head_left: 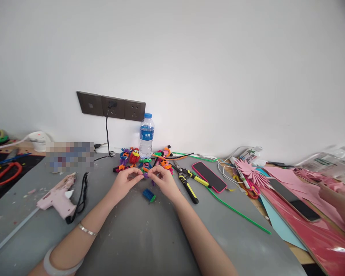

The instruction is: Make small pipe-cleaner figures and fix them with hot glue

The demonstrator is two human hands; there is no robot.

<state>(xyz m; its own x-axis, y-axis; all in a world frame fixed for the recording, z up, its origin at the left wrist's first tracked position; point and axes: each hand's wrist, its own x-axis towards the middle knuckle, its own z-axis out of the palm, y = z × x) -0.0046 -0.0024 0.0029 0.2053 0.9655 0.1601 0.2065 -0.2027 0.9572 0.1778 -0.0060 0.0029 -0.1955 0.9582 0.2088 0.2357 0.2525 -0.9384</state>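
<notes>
1. Nearest, a smooth grey bench (pixel 126 241), strewn with small pale scraps.
2. Farther on, at left, a pale pink pistol-shaped glue gun (pixel 56 197) with a black cord; at right, a long thin green fuzzy stem (pixel 238 210), slanting from far left to near right.
3. In the middle, just near of the fingers, a short blue cylindrical bundle with a green end (pixel 148 195), lying untouched on its side; long axis from far left to near right, green end towards near right. Roughly as close to one hand as to the other.
4. Just beyond, left hand (pixel 131 176) and right hand (pixel 162 178), facing each other, fingers narrow in thumb-and-forefinger pinches. Apparently held between both, a small purple fuzzy piece (pixel 145 176), straight between the two sets of fingertips; too small to tell its long axis.
5. Right of the right hand, black-and-yellow pliers (pixel 187 184), handles spread, then a dark phone in a pink case (pixel 209 176).
6. Directly behind the fingertips, a green-and-blue fuzzy figure (pixel 146 165), upright among other colourful figures (pixel 134 155).
7. Farthest, an upright clear plastic bottle with a blue label (pixel 147 134), near the white wall (pixel 189 76).
</notes>
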